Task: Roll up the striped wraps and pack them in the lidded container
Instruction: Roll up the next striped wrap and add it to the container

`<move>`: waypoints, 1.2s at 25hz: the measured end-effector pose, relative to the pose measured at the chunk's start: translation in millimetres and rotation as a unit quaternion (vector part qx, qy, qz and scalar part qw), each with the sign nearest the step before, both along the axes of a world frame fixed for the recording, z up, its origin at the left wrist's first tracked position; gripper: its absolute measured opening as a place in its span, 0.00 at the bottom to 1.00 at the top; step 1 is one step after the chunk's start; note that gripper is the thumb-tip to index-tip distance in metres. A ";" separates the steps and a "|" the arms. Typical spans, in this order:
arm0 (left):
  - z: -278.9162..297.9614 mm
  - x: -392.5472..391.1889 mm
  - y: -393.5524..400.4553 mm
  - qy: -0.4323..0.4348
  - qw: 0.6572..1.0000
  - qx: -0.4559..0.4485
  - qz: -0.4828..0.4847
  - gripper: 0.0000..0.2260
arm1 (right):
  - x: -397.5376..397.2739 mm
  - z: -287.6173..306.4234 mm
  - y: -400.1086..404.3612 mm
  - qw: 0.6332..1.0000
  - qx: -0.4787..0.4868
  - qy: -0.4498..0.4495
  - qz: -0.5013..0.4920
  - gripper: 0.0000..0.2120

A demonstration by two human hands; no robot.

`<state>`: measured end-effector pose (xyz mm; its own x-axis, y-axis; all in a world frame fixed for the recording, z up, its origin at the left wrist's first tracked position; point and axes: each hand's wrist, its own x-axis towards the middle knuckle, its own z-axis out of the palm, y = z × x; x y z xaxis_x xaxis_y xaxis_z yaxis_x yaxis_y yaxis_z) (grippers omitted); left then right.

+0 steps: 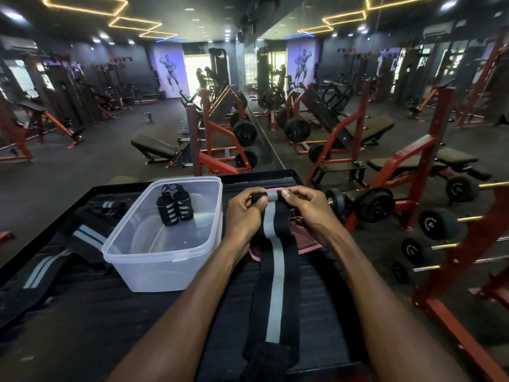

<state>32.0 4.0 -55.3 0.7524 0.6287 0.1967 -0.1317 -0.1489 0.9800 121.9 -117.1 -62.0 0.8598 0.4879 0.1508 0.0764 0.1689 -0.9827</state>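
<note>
A long black wrap with a grey stripe (275,271) lies lengthwise on the dark table, its near end hanging over the front edge. My left hand (243,213) and my right hand (305,208) both pinch its far end, which is curled into a small roll between my fingertips. The clear plastic container (154,255) stands open to the left of my hands, with two rolled striped wraps (174,206) upright inside near its back wall. A pink lid (308,245) lies flat under the wrap and my right hand.
More unrolled black wraps with grey stripes (68,249) lie spread over the left part of the table (96,326). A dumbbell rack (440,244) stands close on the right. Benches and red weight machines fill the gym floor beyond.
</note>
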 end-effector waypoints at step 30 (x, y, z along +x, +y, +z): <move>1.4 2.1 -0.1 0.015 0.999 0.039 -0.014 0.11 | -1.6 -0.7 6.3 0.987 0.076 0.127 0.056 0.13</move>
<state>34.1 3.9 -53.9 0.7756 0.5912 0.2212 -0.1075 -0.2217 0.9692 120.3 -110.8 -62.7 0.8210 0.5707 0.0167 -0.1960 0.3092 -0.9306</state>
